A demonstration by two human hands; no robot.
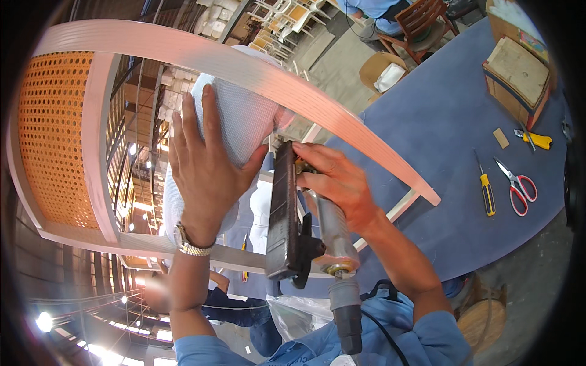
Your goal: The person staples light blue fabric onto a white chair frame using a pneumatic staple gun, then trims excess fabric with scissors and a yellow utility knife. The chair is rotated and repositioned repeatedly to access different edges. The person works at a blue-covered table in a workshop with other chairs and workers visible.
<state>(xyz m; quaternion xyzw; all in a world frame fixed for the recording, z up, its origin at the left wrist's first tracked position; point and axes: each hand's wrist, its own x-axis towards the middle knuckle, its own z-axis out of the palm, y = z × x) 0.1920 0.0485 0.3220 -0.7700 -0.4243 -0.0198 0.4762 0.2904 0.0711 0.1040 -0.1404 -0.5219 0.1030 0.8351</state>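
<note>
- At the far left, a woven cane panel (pixel 52 137), orange-brown, sits inside a pale wooden chair frame (pixel 244 67) that is tipped up over the work surface; the frame's curved rail sweeps from upper left down to the right.
- Just right of the panel, a white padded cushion (pixel 238 116) lies against the frame, under the curved rail.
- Left hand (pixel 204 165): flat on the cushion, palm down, fingers spread and pointing up, thumb angled out to the right. A metal wristwatch (pixel 189 243) is on that wrist.
- Centre: a pneumatic staple gun (pixel 293 219), dark magazine upright, nose up against the cushion's edge near the rail; a grey hose fitting (pixel 347 311) hangs from its handle.
- Right hand (pixel 339 183): wrapped around the gun's grip, fingers curled tight over the top of the tool.
- Below, another person in blue (pixel 235 305) shows partly under the frame.
- Right of the hands, a blue table (pixel 439 122) carries a yellow-handled screwdriver (pixel 486 189), red-handled scissors (pixel 517 186), a yellow cutter (pixel 536 140) and a cardboard box (pixel 517 79).
- Far top right, a wooden chair (pixel 421 24) stands beyond the table.
</note>
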